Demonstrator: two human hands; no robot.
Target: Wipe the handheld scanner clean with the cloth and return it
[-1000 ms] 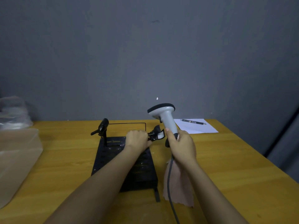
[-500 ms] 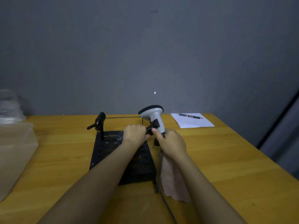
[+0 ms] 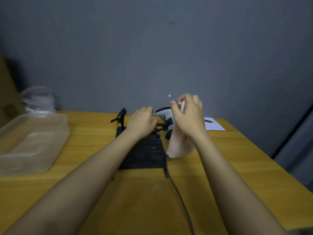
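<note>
At far left I note a clear plastic container [image 3: 32, 141] on the worktop [image 3: 237, 167], with a crumpled plastic bag [image 3: 39, 100] behind it. At centre stands a black perforated stand [image 3: 144, 153]. The left hand [image 3: 142, 123] rests on its upper bracket; whether that grip is closed on anything I cannot tell. The handheld scanner [image 3: 165, 116] sits in the stand's cradle, its cable [image 3: 179, 197] trailing towards me. The right hand [image 3: 188, 114] is raised in front of the scanner, grip pinched on the pink cloth [image 3: 177, 146], which hangs down. At right lie a paper sheet [image 3: 214, 127] and a pen [image 3: 209, 121].
</note>
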